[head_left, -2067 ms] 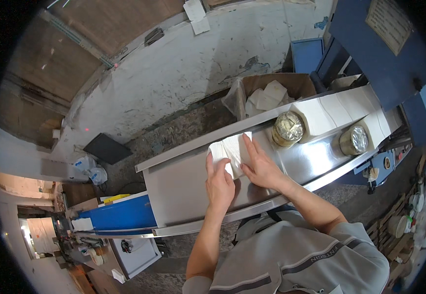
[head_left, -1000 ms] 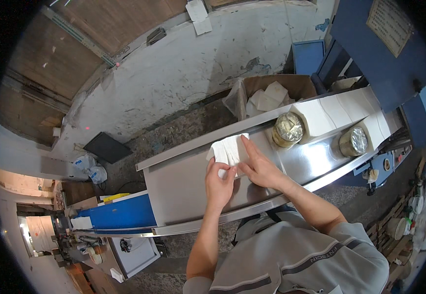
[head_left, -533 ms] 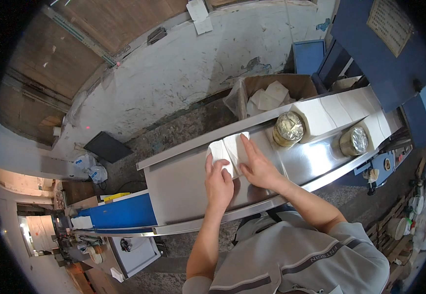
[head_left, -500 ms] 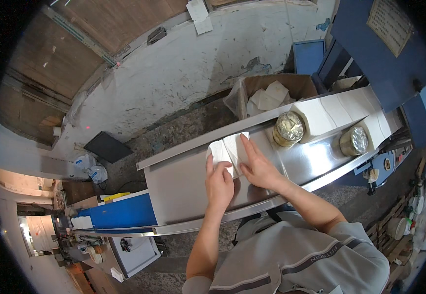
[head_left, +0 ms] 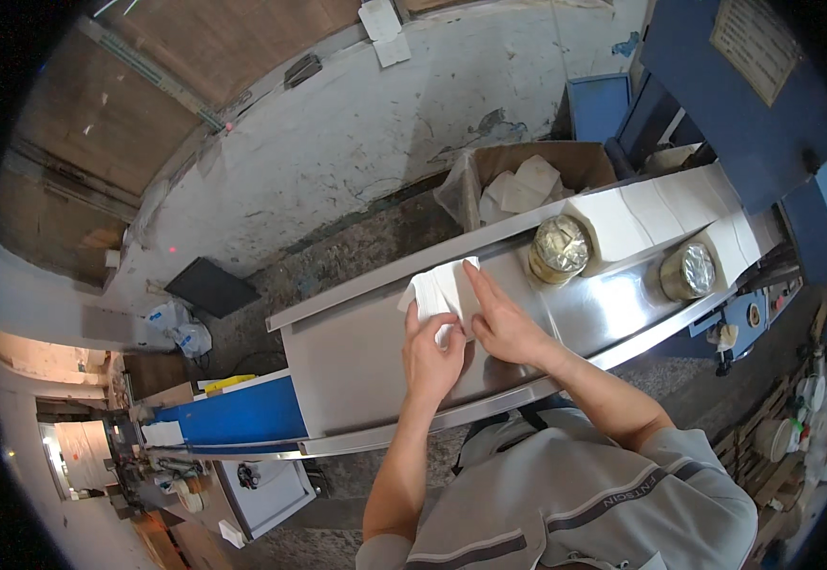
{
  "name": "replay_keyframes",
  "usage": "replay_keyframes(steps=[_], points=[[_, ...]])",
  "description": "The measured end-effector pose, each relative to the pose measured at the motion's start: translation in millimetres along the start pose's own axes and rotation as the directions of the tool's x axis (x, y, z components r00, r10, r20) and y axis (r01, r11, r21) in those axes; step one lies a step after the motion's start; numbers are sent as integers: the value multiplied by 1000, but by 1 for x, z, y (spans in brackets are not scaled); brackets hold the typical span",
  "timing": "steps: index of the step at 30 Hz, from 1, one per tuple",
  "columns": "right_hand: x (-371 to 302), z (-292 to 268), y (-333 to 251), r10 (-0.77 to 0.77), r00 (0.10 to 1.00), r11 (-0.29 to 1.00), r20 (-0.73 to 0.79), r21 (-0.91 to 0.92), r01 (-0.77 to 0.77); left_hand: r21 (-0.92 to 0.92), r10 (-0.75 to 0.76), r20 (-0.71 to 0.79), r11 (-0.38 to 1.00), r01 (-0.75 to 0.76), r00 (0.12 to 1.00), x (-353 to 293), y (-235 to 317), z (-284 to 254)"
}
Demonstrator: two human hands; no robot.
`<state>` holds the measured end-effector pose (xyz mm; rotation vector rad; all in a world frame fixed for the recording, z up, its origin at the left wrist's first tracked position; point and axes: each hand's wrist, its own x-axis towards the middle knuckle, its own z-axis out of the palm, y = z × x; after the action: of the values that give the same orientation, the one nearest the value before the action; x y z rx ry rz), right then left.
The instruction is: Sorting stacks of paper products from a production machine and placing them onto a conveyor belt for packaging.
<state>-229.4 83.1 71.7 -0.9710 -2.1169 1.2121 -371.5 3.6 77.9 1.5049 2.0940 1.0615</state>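
A small stack of folded white paper tissues lies on the steel worktable between my hands. My left hand grips its near left part, thumb and fingers curled in, and the paper there is bent up into a fold. My right hand holds the right side, its index finger stretched along the edge and the thumb at the near side. What the remaining right fingers do is partly hidden. To the right, two round weights or jars with shiny wrapped tops, the far one and the near one, stand against rows of white tissues.
The steel table has raised rims on its long sides. Behind it stands a cardboard box with loose white sheets. A blue machine rises at the right end, and a blue belt surface adjoins on the left.
My left hand has curled its thumb and fingers in further, and the left part of the tissue stack has bent upward. My right hand stays nearly in place on the right side.
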Motion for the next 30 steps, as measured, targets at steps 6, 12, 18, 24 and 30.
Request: replay_keyframes(steps=[6, 12, 18, 24, 30], points=[[0, -1, 10, -60, 998, 996, -11, 68, 61, -45, 8, -1, 999, -8, 1000, 4, 1, 2], [0, -5, 7, -21, 1000, 991, 16, 132, 19, -80, 8, -21, 997, -9, 1000, 3, 1, 0], [0, -5, 8, -13, 1000, 990, 3, 139, 12, -150, -1, 18, 989, 4, 1000, 5, -12, -3], [1, -1, -2, 12, 999, 998, -50, 67, -9, -182, -15, 33, 983, 20, 999, 4, -12, -7], [-1, 3, 5, -32, 997, 999, -68, 34, 35, -121, -19, -26, 992, 16, 999, 0, -10, -6]])
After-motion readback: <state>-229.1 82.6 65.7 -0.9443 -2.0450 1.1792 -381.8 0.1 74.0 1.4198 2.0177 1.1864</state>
